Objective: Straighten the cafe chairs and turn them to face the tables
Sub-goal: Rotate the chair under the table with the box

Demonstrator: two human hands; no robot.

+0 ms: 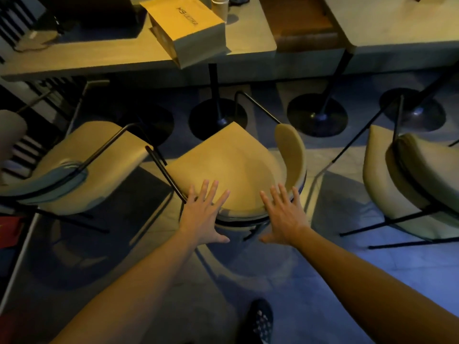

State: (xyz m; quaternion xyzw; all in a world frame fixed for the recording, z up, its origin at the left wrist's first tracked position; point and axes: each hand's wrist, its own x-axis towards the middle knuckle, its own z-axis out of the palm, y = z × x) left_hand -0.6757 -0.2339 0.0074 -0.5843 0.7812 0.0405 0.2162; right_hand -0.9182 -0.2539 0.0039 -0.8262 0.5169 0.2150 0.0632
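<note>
A tan padded cafe chair [231,160] stands in the middle, turned at an angle, one corner of its seat pointing at the long table [104,58] and its curved backrest on the right. My left hand [202,214] hovers open with spread fingers over the seat's near left edge. My right hand [285,214] is open the same way over the near right edge. Neither hand grips anything. A second chair [82,167] sits skewed at the left, and a third [407,184] at the right, its back towards me.
A brown paper bag [188,28] overhangs the long table's front edge, with paper cups [219,6] behind it. A second table [397,23] is at the right. Black round pedestal bases [316,115] stand on the tiled floor. My shoe [259,321] is at the bottom.
</note>
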